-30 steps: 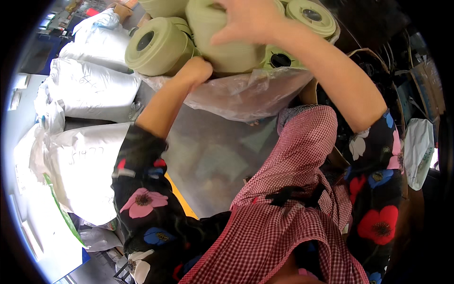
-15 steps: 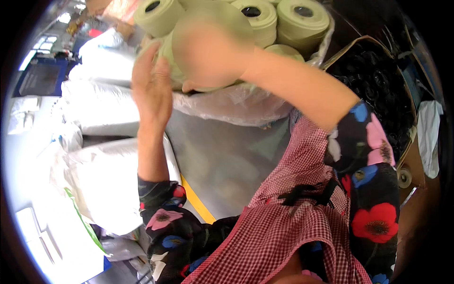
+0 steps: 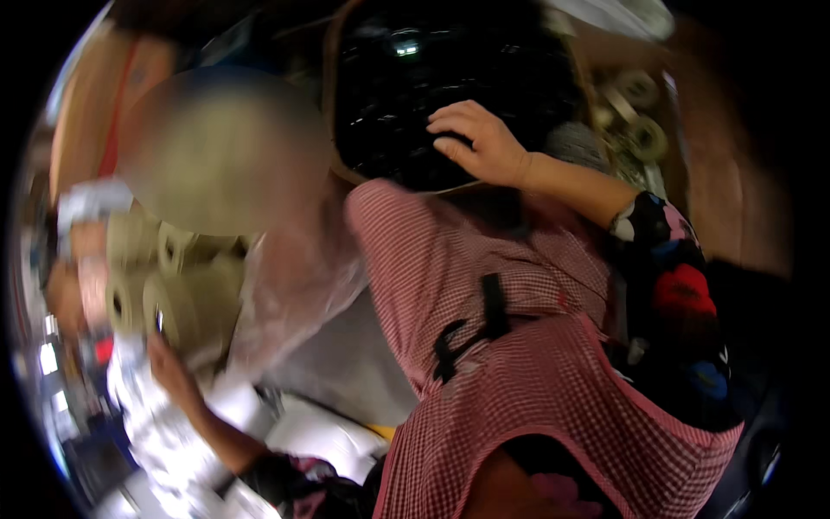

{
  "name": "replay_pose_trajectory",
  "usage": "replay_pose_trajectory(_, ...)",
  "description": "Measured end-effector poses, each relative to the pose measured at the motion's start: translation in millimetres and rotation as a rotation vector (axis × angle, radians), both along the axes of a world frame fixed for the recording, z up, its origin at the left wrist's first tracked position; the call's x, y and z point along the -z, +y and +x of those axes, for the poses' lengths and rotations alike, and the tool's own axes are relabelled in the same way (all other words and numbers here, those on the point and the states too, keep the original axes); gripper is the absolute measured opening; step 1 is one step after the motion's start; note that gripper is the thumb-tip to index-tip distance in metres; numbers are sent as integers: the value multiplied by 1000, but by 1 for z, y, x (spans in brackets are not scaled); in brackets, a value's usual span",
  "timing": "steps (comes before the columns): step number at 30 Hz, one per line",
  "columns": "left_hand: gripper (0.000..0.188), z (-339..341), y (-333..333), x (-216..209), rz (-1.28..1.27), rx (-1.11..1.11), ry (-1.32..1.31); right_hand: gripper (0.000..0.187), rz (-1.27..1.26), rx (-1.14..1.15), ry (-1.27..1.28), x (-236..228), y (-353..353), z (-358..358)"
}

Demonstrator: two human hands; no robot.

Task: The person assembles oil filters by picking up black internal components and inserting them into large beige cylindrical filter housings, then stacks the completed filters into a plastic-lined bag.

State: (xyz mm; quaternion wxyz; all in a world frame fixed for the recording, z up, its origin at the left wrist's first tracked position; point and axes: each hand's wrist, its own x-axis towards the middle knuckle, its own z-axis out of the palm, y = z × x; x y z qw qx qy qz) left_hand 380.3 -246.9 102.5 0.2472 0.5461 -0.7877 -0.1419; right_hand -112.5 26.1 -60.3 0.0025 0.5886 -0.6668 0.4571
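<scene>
My right hand (image 3: 484,143) hovers over or rests at the near right side of a carton (image 3: 330,95) filled with dark, glossy pieces (image 3: 389,112). Its fingers are stretched out, thumb apart, and nothing shows in its grip. At the far left, my left hand (image 3: 175,368) is beside a pale green cone of yarn (image 3: 203,307), its fingertips close to the cone's end. Motion smears its fingers, so whether it touches or grips the cone is unclear. More yarn cones (image 3: 130,238) lie behind. A round blur hides the area left of the carton.
Clear plastic wrapping (image 3: 298,294) hangs beside the cones. White sacks (image 3: 324,437) lie on the floor at lower left. Right of the carton are several tape-like rolls (image 3: 646,138) and a grey cone-shaped bundle (image 3: 575,145). A white bag (image 3: 622,16) is at the top.
The view has swung right, bringing the carton in front of me. My right hand has left the yarn cones and is at the carton. My left hand stays near the cones, now lower left.
</scene>
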Motion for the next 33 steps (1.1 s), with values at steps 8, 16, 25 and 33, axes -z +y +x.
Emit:
replay_pose_trajectory(8, 33, -229, 87, -32, -393, 310, -254, 18, -75, 696, -378, 29, 189, -135)
replay_pose_trajectory(16, 56, -425, 151, 117, 296, 793, -305, 26, 280, 1027, -311, 139, 242, -180)
replay_pose_trajectory(25, 68, -480, 174, 254, 361, 484, -586, 52, 551, 1183, -184, 181, 244, -322)
replay_pose_trajectory(33, 77, -481, 178, 289, 39, 538, -565, 49, 319, 1044, -781, 243, 228, -494)
